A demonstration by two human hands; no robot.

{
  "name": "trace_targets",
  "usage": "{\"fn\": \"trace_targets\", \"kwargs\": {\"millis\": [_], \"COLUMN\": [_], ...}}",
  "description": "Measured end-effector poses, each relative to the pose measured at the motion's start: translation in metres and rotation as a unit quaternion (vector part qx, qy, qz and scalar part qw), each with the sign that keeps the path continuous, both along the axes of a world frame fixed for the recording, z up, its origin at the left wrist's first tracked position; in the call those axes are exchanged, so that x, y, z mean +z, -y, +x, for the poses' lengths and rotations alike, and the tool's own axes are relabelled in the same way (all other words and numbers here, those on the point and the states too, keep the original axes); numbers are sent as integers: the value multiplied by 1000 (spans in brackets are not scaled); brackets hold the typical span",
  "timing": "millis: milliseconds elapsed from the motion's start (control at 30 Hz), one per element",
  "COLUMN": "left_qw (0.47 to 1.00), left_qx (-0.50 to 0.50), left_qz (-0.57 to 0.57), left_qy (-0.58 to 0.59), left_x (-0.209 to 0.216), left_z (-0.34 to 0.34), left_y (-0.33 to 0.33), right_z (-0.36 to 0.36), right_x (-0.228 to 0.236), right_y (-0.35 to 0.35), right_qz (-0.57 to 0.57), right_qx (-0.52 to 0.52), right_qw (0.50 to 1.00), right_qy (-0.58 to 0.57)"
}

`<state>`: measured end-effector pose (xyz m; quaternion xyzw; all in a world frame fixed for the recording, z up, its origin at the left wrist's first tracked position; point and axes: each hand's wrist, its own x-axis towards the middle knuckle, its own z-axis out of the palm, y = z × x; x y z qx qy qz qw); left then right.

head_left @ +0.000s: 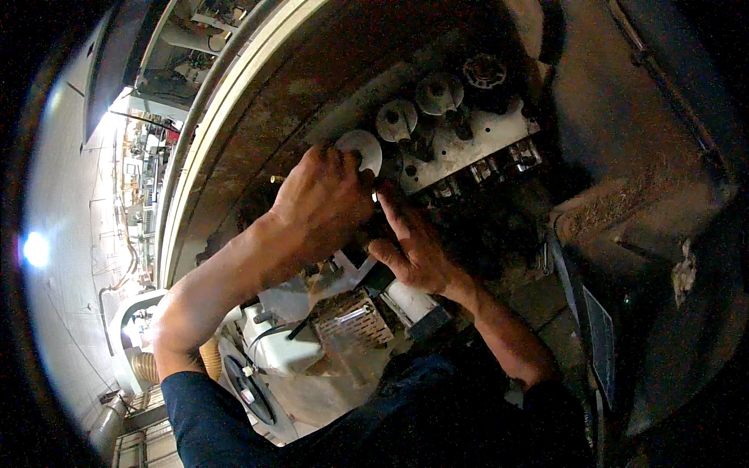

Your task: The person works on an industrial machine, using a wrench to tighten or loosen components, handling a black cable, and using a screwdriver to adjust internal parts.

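Three round pale metal discs sit in a slanting row inside a dark, dirty machine recess. My left hand [324, 191] curls its fingers over the nearest disc [361, 150], gripping its edge; the fingertips are partly hidden. Just beside it my right hand [417, 253] has its index finger stretched up toward the left fingers, with the thumb apart. A small bright spot shows at that fingertip; I cannot make out what it is. Farther along stand the middle disc [396, 121] and the far disc [439, 95], each with a slot. A flat metal plate [468, 148] with holes lies alongside them.
A dark notched knob [484, 71] ends the row. Metal clamp-like blocks [484, 169] line the plate's near side. A curved pale rim [214, 101] bounds the recess at left. Below are a perforated tray [373, 326] with a wrench [353, 313] and a pale machine housing [281, 343].
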<state>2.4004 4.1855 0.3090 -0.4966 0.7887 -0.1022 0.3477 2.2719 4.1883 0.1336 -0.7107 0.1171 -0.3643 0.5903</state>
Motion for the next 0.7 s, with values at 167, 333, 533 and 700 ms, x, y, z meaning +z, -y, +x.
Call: {"fn": "trace_targets", "kwargs": {"millis": [167,333,533,700], "left_qw": [997,997,999,998], "left_qx": [-41,-32,-33,-34], "left_qz": [-64,-66,-19,-34], "left_qy": [22,-8,-7,-45], "left_x": [-3,1,5,-13], "left_z": [0,-4,-5,12], "left_y": [-12,-12,2,7], "right_z": [-2,0,-3,-2], "right_x": [4,-1,5,3], "right_y": [0,-2,2,-2], "right_qz": [-1,15,48,10], "right_qx": [14,27,52,25], "right_qw": [1000,999,997,999], "right_qy": [-22,-27,-17,-38]}}
